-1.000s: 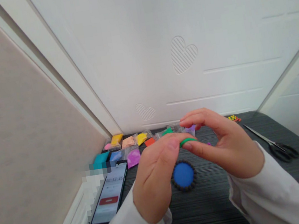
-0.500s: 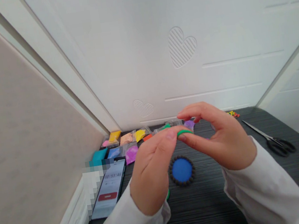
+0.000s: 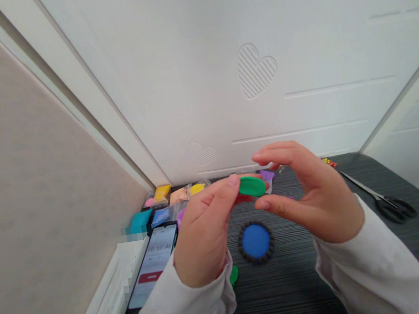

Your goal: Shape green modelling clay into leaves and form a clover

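Note:
A flat green clay piece [image 3: 252, 186], roughly oval, is held between the thumb and fingers of my left hand [image 3: 208, 228]. To its right is my right hand [image 3: 305, 195], thumb and fingers spread apart with nothing between them. Beneath both hands, on the dark table, lies a blue disc [image 3: 255, 241] ringed by small dark balls. Another green piece [image 3: 234, 276] shows beside my left sleeve, which partly hides it.
Small bags of coloured clay [image 3: 179, 195] line the back of the table by the white panel. A phone [image 3: 157, 259] showing a timer and a white tray [image 3: 109, 303] lie at left. Black-handled scissors [image 3: 392, 206] rest at right.
The green clay piece has tilted from edge-on to showing its flat face. My right thumb has come away from it, and my left hand has turned slightly.

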`<state>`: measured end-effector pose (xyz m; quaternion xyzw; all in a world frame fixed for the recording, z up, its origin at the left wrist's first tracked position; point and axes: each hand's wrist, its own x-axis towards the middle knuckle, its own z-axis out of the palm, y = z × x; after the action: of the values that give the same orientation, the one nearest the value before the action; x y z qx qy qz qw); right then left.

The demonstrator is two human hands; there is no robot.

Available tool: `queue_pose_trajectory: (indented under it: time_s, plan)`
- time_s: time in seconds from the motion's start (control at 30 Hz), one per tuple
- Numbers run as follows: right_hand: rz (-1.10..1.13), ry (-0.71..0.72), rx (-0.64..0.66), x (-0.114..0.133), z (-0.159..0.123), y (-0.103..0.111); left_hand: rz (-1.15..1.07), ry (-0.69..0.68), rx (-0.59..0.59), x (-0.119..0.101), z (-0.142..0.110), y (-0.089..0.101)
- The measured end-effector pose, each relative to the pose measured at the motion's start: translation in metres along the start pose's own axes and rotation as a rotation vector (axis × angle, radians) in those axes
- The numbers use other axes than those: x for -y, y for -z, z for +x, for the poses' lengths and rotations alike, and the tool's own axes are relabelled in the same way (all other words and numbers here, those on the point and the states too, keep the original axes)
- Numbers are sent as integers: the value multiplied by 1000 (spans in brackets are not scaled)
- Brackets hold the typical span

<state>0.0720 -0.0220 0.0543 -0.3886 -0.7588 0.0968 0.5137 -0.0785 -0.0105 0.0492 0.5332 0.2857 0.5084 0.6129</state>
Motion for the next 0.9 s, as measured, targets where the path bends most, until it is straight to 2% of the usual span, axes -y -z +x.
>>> queue_pose_trajectory:
  time_s: [0.17, 0.3, 0.4, 0.5, 0.63, 0.73, 0.9]
  plan:
    - [8, -42, -112, 6, 0, -3, 61, -132, -116, 3, -1, -6]
    - [57, -110, -78, 9, 1, -5, 210, -235, -154, 3, -5, -12]
    - [139, -145, -35, 10, 0, -5, 355, -291, -137, 1, -8, -11]
    - [195, -252, -33, 10, -1, -1, 570, -368, -133, -5, -9, -3]
    - [217, -324, -6, 11, -2, 4, 864, -580, -128, -13, -9, 10]
    - [227, -305, 39, 11, -2, 6, 930, -640, -83, -14, -8, 13]
    - [220, -288, 82, 12, -1, 7, 905, -649, -58, -12, -8, 13]
